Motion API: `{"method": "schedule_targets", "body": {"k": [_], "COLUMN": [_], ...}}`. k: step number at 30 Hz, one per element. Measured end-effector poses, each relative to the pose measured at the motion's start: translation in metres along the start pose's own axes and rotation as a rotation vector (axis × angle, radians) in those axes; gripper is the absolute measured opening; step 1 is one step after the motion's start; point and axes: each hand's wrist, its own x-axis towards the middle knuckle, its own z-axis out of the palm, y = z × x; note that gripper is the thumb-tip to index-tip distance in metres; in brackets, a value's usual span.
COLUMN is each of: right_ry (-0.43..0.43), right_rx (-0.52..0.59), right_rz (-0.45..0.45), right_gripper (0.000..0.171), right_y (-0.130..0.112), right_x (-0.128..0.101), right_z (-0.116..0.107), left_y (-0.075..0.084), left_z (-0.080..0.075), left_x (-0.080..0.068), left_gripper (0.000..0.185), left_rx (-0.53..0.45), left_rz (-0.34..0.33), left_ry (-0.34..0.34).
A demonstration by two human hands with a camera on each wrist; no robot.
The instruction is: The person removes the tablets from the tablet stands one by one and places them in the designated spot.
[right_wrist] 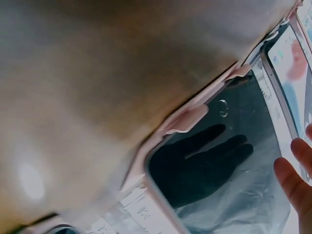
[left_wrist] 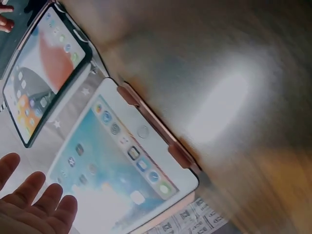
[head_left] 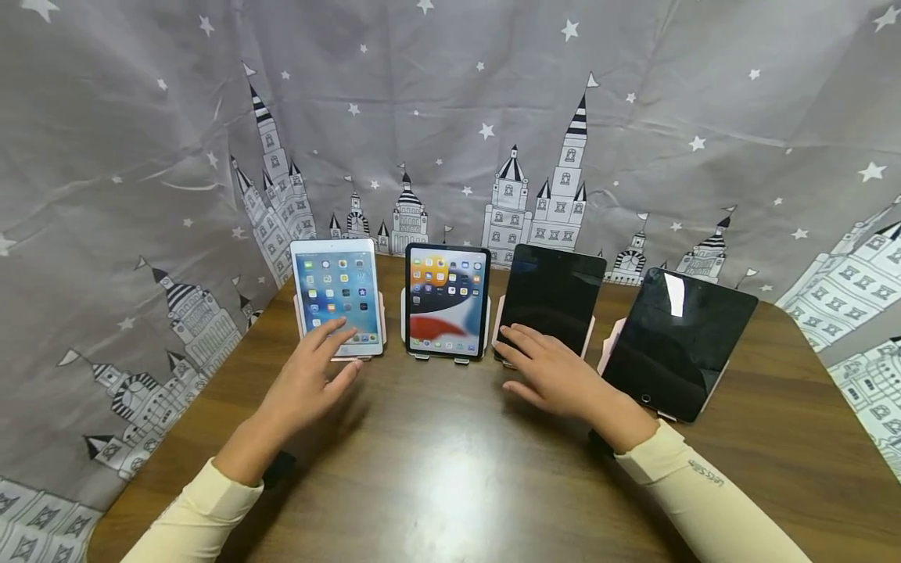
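Note:
Several tablets lean on stands in a row. My left hand (head_left: 310,383) is in front of the white tablet (head_left: 336,289), whose lit screen shows app icons; its fingers are spread and hold nothing. In the left wrist view the white tablet (left_wrist: 131,161) rests on a pinkish stand (left_wrist: 151,126), with the left fingers (left_wrist: 48,200) beside it. My right hand (head_left: 552,371) is before the dark-screened black tablet (head_left: 552,289), fingers extended, nothing in them. The right wrist view shows that tablet (right_wrist: 234,161) reflecting the hand, with the right fingers (right_wrist: 290,183) at its edge.
Between the hands stands a lit black-framed tablet (head_left: 447,301). Farther right leans a larger dark tablet (head_left: 679,344) with a round home button. All stand on a brown wooden table (head_left: 422,438). A grey curtain (head_left: 422,102) printed with castles and stars hangs behind.

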Motion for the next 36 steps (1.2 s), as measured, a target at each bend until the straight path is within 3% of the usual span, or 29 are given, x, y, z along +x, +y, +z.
{"method": "schedule_targets", "body": {"k": [6, 10, 18, 23, 28, 36], "right_ry": [0.041, 0.066, 0.094, 0.095, 0.086, 0.134], "right_rx": [-0.031, -0.050, -0.081, -0.089, -0.062, 0.070], "right_rz": [-0.099, -0.118, -0.152, -0.179, -0.202, -0.160], "right_gripper": [0.053, 0.051, 0.048, 0.048, 0.046, 0.042], "right_y": [0.001, 0.005, 0.007, -0.001, -0.011, -0.019], "right_x": [0.015, 0.021, 0.049, 0.074, 0.096, 0.120], "right_z": [-0.002, -0.004, -0.006, 0.001, 0.012, 0.018], "left_y": [-0.010, -0.016, -0.023, -0.026, -0.037, -0.056], "left_z": [-0.005, -0.004, 0.002, -0.003, -0.011, -0.011], "left_x": [0.000, 0.002, 0.018, 0.026, 0.035, 0.048], "left_gripper": [0.048, 0.046, 0.039, 0.037, 0.034, 0.028], "left_rx": [-0.023, -0.048, -0.126, -0.141, -0.160, -0.311], "left_rz": [0.016, 0.000, -0.012, -0.035, -0.115, -0.298], "left_ry": [0.048, 0.086, 0.186, 0.217, 0.263, 0.389]}}
